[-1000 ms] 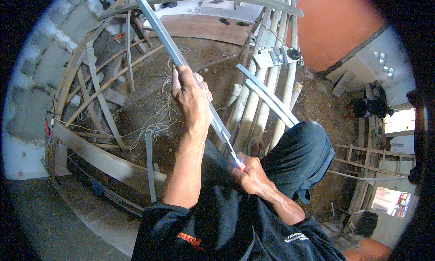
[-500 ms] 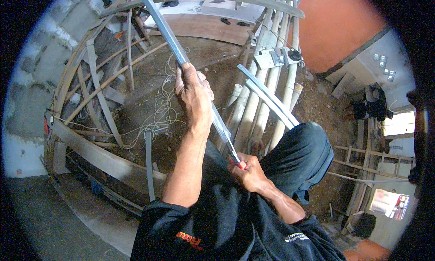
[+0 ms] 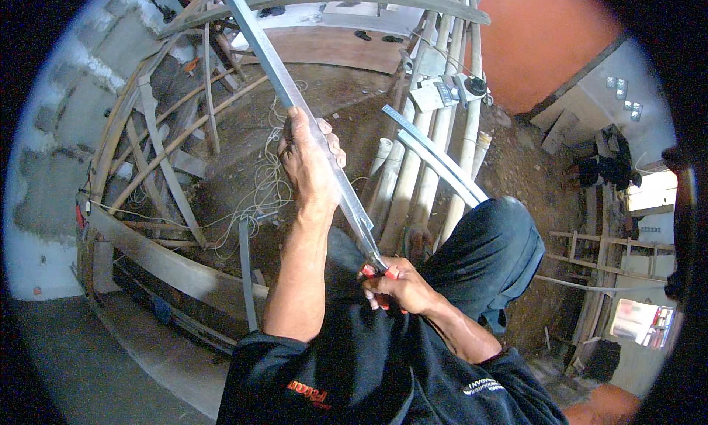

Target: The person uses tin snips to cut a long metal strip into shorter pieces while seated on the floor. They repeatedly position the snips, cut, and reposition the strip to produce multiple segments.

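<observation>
A long grey metal channel strip runs from the top of the view down to my lap. My left hand is wrapped around its middle. My right hand is closed on a red-handled tool at the strip's lower end; the tool's jaws are hidden by my fingers. I am crouched, with my dark-trousered knee to the right of both hands.
Two more metal strips rest across my knee. Bamboo poles lie side by side on the dirt ground. A curved timber frame stands at left, with loose white wire inside it. A ladder lies at right.
My left hand has slid slightly up the strip. The strip and my right hand have hardly moved.
</observation>
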Available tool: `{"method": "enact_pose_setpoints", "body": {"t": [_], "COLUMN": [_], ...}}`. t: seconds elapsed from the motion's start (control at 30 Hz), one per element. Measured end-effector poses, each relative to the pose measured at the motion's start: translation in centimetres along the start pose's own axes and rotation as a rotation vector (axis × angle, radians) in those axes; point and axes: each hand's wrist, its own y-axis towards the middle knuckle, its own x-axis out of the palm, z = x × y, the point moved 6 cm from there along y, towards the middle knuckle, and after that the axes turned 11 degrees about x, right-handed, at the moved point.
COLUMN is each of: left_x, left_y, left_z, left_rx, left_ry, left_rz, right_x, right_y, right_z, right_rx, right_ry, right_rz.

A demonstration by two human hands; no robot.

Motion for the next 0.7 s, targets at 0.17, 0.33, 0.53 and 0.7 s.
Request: {"method": "enact_pose_setpoints", "body": {"t": [0.17, 0.33, 0.53, 0.7], "left_x": [-0.3, -0.2, 0.7, 1.6], "left_y": [0.2, 0.1, 0.5, 1.7], "left_z": [0.3, 0.7, 0.2, 0.7], "left_rx": [0.037, 0.081, 0.167, 0.426], "left_ry": [0.084, 0.131, 0.174, 0.397], "left_rz": [0.005, 0.041, -0.03, -0.129], "right_x": [-0.6, -1.4, -2.0, -1.5], "right_y": [-0.5, 0.1, 1.5, 1.5], "right_z": [-0.6, -0.2, 1.1, -0.2], "right_rx": [-0.141, -0.124, -0.107, -0.192], "right_ry": [-0.26, -0.373, -0.337, -0.381], "right_rz": [0.221, 0.383, 0.42, 0.45]}}
